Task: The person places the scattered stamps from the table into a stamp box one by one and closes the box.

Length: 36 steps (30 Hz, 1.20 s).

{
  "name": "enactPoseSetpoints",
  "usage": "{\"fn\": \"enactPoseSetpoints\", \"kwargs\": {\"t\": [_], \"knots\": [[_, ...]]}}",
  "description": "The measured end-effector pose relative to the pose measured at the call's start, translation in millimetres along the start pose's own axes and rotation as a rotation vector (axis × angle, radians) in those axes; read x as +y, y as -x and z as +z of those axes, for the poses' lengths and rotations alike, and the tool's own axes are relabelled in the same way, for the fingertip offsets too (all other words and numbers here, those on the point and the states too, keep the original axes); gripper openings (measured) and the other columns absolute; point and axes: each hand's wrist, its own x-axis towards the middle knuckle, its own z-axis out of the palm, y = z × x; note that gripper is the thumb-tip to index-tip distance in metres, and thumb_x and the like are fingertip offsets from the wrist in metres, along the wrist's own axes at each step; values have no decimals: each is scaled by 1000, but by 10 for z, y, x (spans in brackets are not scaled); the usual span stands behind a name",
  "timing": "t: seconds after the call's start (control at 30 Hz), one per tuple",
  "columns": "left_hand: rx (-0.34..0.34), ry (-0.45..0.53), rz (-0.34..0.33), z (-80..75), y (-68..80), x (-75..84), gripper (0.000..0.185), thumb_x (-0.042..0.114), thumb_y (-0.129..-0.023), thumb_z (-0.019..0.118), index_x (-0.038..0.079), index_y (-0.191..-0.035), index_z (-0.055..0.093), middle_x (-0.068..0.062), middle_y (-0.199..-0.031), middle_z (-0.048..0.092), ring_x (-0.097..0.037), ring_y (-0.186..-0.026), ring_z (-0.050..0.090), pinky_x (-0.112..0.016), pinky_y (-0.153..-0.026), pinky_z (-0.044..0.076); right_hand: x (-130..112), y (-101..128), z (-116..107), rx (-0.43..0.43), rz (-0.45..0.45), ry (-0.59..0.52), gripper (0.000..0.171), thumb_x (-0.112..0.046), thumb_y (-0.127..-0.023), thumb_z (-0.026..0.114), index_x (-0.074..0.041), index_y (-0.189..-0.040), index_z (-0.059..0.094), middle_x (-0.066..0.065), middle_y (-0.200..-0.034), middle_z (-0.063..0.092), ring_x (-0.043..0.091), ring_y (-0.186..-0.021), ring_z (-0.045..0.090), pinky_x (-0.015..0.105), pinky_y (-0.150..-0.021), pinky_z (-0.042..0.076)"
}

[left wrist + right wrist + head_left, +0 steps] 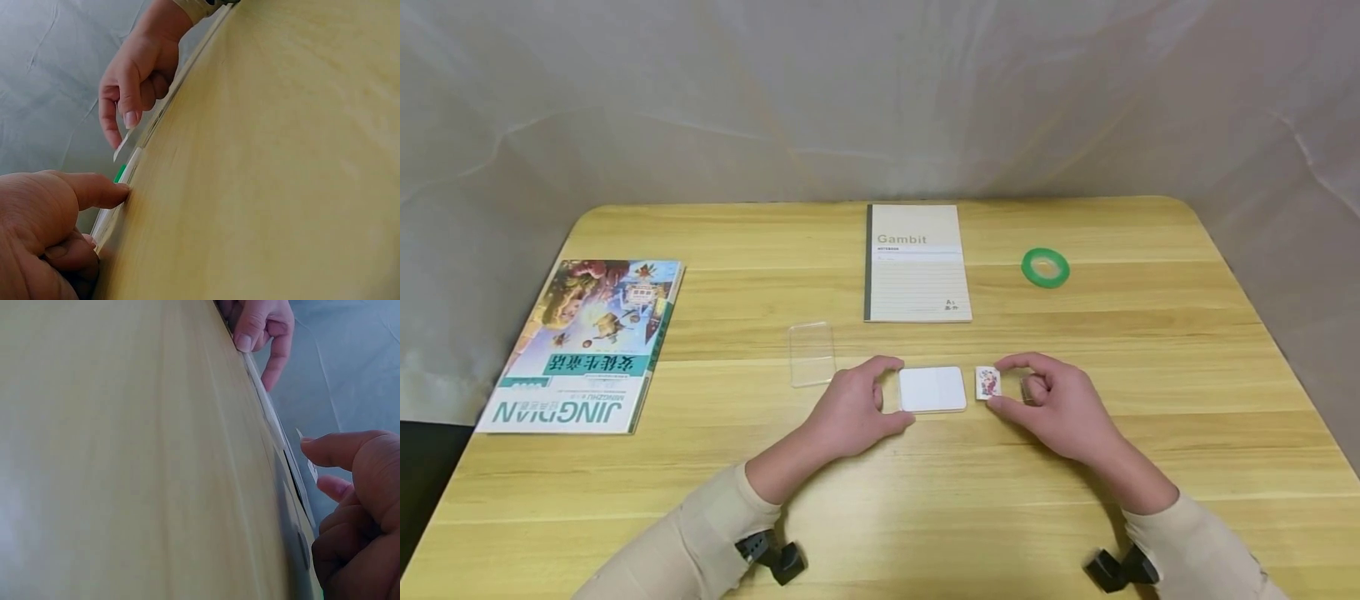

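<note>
In the head view my left hand (857, 408) holds the left end of a white rectangular block (932, 389) with rounded, clear edges, thumb on the near side and a finger on the far side. The block lies flat on the table. Just to its right, my right hand (1060, 404) pinches a small white picture card (988, 382) printed with a colourful figure, between thumb and forefinger. The card (123, 147) looks tilted and lifted off the wood in the left wrist view. Beyond the left hand lies a clear plastic lid (812, 354).
A notebook (917, 267) lies behind the block at the table's far side. To its right is a green roll of tape (1045, 267). An illustrated book (583, 346) lies at the far left. Behind the table (760, 242) hangs a pale curtain (880, 100).
</note>
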Motion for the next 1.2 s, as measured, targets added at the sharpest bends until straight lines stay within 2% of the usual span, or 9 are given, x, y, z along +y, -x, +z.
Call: {"fn": "enactPoseSetpoints", "kwargs": {"t": [0.4, 0.83, 1.2], "knots": [[-2, 9, -5, -2, 2, 5, 67, 21, -78, 87, 2, -135, 56, 6, -55, 45, -5, -48, 36, -25, -48, 34, -139, -79, 93, -26, -11, -51, 37, -25, -80, 87, -16, -112, 70, -10, -55, 26, 7, -51, 26, 28, -62, 42], [-2, -10, -5, -8, -10, 8, 67, 21, -77, 87, 2, -134, 57, 4, -58, 49, -6, -49, 40, -24, -46, 33, -262, -181, 236, -87, -19, -90, 35, -21, -81, 86, -12, -111, 71, -7, -55, 29, 8, -51, 27, 29, -56, 35], [-4, -16, -14, -2, -21, -8, 67, 22, -77, 87, 4, -134, 57, 4, -59, 50, -5, -49, 40, -24, -46, 34, -334, -224, 336, -105, -25, -86, 36, -20, -80, 87, -14, -111, 71, -8, -54, 28, 8, -50, 25, 28, -51, 30]]}}
